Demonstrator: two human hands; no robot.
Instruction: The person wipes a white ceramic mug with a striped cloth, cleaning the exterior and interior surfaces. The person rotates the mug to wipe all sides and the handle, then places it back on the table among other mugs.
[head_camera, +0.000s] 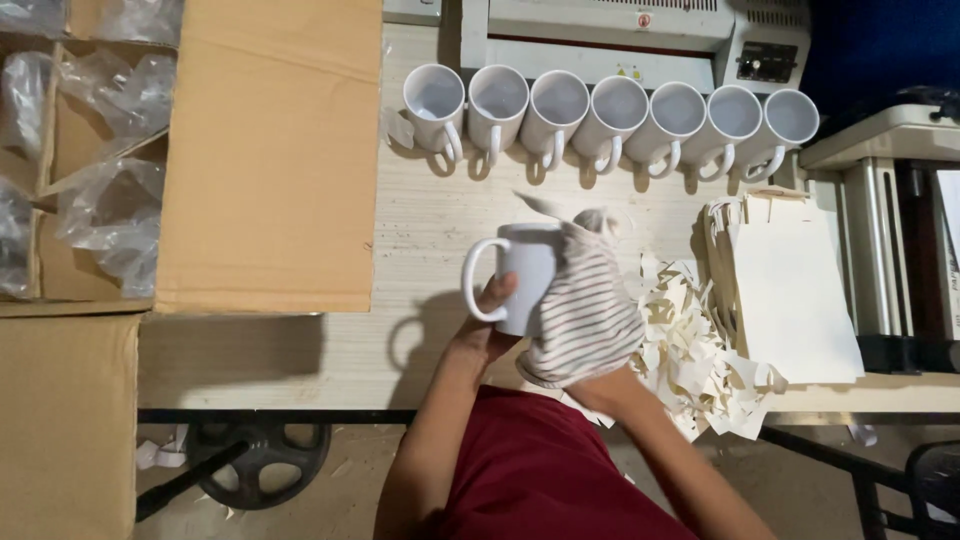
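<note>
Your left hand (487, 318) grips the white ceramic mug (522, 272); your right hand (590, 385), closed on the striped cloth (585, 310), wipes it. Rotate the mug to reach unwiped faces.

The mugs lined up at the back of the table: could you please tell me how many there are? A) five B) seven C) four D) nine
B: seven white mugs stand in a row, apart from the mug that the left hand holds.
</note>
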